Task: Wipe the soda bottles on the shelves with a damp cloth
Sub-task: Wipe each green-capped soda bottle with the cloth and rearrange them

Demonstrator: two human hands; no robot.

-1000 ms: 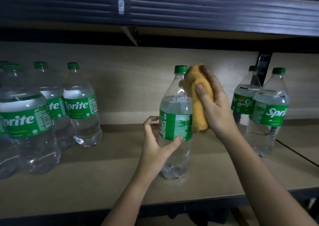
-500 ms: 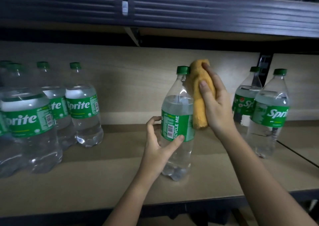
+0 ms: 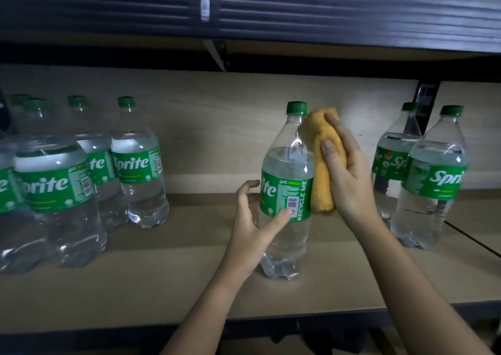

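With our right hand (image 3: 349, 175) wrapped round the cloth (image 3: 321, 164) against the bottle (image 3: 287, 192) mid-shelf (image 3: 162, 273), and our left hand (image 3: 252, 232) only loosely spread, thumb on the label, a hard sideways wipe could tip it over.

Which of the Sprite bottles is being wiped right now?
The lone Sprite bottle mid-shelf: the right hand presses the yellow cloth against it, and the left hand steadies its label. The other bottles stand untouched.
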